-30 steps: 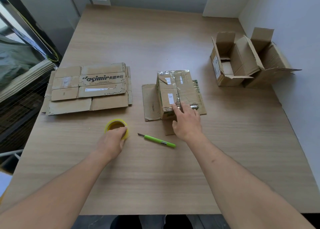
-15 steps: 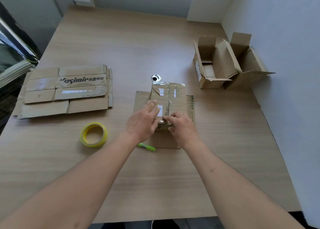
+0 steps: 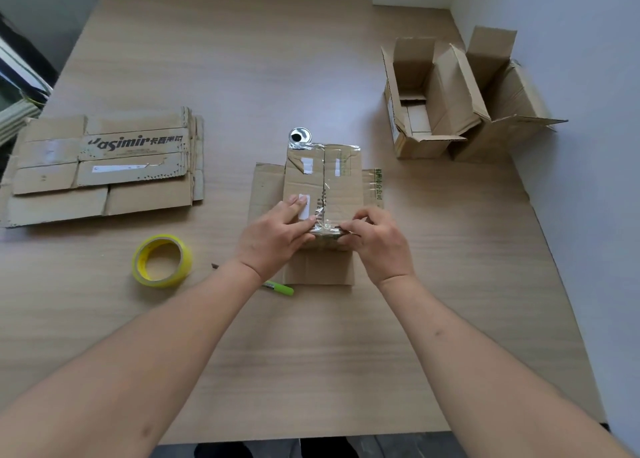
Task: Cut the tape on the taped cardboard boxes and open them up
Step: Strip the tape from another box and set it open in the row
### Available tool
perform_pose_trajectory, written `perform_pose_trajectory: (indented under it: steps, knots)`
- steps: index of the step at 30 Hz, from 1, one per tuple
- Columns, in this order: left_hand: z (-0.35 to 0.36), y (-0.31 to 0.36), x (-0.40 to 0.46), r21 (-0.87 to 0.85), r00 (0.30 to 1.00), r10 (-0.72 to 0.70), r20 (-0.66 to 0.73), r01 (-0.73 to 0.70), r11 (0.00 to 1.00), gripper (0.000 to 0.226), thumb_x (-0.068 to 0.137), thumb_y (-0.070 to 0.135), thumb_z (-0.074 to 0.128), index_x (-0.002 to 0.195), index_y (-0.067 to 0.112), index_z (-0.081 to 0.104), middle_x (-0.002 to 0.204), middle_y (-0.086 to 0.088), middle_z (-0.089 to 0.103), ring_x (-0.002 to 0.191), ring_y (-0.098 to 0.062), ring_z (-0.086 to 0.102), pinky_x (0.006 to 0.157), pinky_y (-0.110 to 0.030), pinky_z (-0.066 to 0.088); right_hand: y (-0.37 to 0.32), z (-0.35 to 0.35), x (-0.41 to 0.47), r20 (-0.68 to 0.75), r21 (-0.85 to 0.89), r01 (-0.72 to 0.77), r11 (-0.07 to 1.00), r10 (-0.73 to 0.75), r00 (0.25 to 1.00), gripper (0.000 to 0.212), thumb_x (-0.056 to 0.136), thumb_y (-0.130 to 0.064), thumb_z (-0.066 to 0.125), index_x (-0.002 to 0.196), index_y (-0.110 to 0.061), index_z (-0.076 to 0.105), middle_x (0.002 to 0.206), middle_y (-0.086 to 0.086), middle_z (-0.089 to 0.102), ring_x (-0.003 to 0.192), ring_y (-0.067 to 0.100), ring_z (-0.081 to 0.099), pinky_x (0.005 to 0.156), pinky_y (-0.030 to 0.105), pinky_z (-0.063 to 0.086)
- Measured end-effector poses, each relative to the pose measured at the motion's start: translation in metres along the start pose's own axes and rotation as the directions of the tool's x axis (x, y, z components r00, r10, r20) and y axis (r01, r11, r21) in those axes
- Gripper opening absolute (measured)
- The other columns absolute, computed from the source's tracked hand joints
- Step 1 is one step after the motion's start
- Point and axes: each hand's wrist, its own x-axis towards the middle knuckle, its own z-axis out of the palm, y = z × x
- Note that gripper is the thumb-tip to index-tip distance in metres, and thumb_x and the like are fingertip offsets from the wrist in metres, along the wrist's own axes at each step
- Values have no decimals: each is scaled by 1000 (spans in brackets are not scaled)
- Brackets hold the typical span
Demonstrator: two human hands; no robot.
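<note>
The taped cardboard box (image 3: 323,184) lay on a flattened piece of cardboard (image 3: 320,267) near the middle of the wooden surface (image 3: 311,371), clear tape running down its top seam and bunching at the near edge. The left hand (image 3: 273,239) rested on the box's near left corner, fingers laid fairly straight over the top and steadying it; the right hand (image 3: 375,241) had its fingertips curled at the near edge, its grip apparently pinching the crumpled tape end, though the exact hold was hard to make out. The green utility knife (image 3: 281,288) lay untouched just beside the left forearm, the yellow tape roll (image 3: 162,261) further left. To do this step well, the box probably needed firm holding down, and the knife taken up and drawn along the seam away from the steadying fingers, shallow enough to part only the tape
</note>
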Motion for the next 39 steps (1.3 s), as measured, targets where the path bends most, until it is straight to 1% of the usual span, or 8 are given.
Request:
perform_pose_trajectory:
  steps: [5,8,11,19,26,32,35,39]
  knots:
    - [-4,17,4,95,999,-45,21,43,995,32,92,36,69,108,11,80,133,-22,67,123,-40,65,96,-51,59,6,-4,1,18,90,-85,992,84,996,17,73,-15,89,85,-11,78,85,3,53,76,23,52,62,37,50]
    - [-10,32,14,158,985,-123,124,102,982,40,70,40,93,96,11,82,124,-23,71,115,-40,69,89,-51,59,10,-11,6,120,148,-124,981,107,987,26,69,-11,90,92,-12,81,86,0,56,73,20,55,66,38,53]
    - [-10,35,20,211,982,-130,140,99,973,41,61,36,99,89,12,83,117,-22,74,108,-40,73,82,-52,61,16,-21,11,201,184,-124,975,86,976,35,67,-5,89,100,-13,81,88,-2,58,77,16,58,73,30,50]
    - [-6,31,18,225,987,-127,102,102,969,32,67,37,96,86,15,82,119,-19,75,110,-37,73,81,-49,61,13,-12,-7,35,126,-342,931,341,940,21,75,-22,88,88,-18,73,78,-6,71,77,20,66,70,37,52]
    - [-4,38,25,220,987,-142,78,122,968,33,65,39,97,83,16,81,114,-19,76,107,-36,74,75,-47,62,-17,-1,-14,16,38,-522,852,522,853,23,93,-15,65,114,-18,74,94,16,76,90,42,68,75,41,52]
    - [1,42,25,215,978,-193,79,172,961,32,69,41,94,82,15,80,120,-20,74,112,-38,71,77,-47,61,-48,5,-5,178,66,-691,720,673,718,55,100,-17,42,153,-6,37,124,24,64,116,42,59,92,40,48]
    - [-3,45,25,213,973,-210,92,187,959,32,76,40,89,95,16,80,131,-18,69,125,-36,65,89,-48,58,-49,3,-6,189,156,-722,674,697,692,45,106,-34,37,140,-8,50,119,23,66,115,41,60,91,41,45]
    - [-13,42,20,119,976,-178,127,163,979,34,85,26,83,116,17,75,147,-13,59,141,-31,52,97,-47,55,-40,-5,3,168,202,-737,645,718,675,48,104,-53,43,85,-12,60,88,13,67,93,36,60,78,41,46]
